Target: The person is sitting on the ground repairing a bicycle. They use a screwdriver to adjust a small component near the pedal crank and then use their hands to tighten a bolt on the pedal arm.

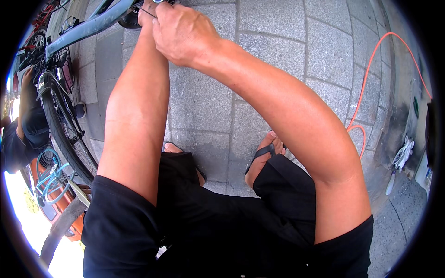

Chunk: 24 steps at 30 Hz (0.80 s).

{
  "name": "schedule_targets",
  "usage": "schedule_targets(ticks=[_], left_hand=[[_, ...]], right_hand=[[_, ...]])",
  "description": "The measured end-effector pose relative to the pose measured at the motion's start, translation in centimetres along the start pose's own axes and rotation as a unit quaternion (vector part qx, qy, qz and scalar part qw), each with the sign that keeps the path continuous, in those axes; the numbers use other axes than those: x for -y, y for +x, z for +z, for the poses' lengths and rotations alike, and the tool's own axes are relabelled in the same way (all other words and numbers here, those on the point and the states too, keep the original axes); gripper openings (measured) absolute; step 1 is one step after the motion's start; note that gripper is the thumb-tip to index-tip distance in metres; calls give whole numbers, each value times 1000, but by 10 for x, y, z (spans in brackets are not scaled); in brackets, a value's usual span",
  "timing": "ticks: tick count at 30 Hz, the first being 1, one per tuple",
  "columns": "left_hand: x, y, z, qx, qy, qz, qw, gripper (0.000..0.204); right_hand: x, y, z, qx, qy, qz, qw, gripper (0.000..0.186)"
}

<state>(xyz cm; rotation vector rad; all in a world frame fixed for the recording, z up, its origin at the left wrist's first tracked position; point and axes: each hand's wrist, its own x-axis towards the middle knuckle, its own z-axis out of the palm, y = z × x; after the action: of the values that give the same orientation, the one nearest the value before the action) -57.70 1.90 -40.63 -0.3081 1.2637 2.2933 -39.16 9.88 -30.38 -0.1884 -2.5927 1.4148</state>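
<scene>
At the top edge, both of my hands are at a blue-grey bicycle frame tube [95, 27]. My right hand [184, 36] is closed, knuckles up, its fingertips turned away from view. A thin dark rod or cable [148, 13] runs from its fingers toward my left hand; whether the fingers grip it is unclear. My left hand [146, 10] is beyond it, partly cut off by the picture's edge, and its fingers are hidden. A small shiny metal part [158, 1] shows just above my right hand. Under the tube is a dark round part [130, 19].
Another bicycle with a black front tyre [65, 134] stands at the left, beside a person in dark clothes [33, 125]. A light-blue bicycle [52, 176] is behind. An orange hose [366, 78] loops over the grey paving at right. A crumpled white bag [403, 153] lies by the wall.
</scene>
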Motion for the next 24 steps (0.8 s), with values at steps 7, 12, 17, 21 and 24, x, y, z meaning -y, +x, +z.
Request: schedule_targets(ticks=[7, 12, 17, 21, 24], left_hand=[[1, -2, -3, 0, 7, -3, 1000, 23], [0, -2, -3, 1, 11, -5, 1000, 23], [-1, -5, -6, 0, 15, -4, 1000, 23], [-1, -8, -8, -1, 20, -5, 1000, 23], [-1, -10, -10, -3, 25, -3, 1000, 22]], right_hand=[[1, -2, -1, 15, -6, 9, 1000, 29], [-1, 0, 1, -4, -15, -7, 1000, 28], [1, -1, 0, 17, -16, 3, 1000, 28], [1, -1, 2, 10, -11, 3, 1000, 28], [0, -1, 2, 7, -9, -3, 1000, 28]])
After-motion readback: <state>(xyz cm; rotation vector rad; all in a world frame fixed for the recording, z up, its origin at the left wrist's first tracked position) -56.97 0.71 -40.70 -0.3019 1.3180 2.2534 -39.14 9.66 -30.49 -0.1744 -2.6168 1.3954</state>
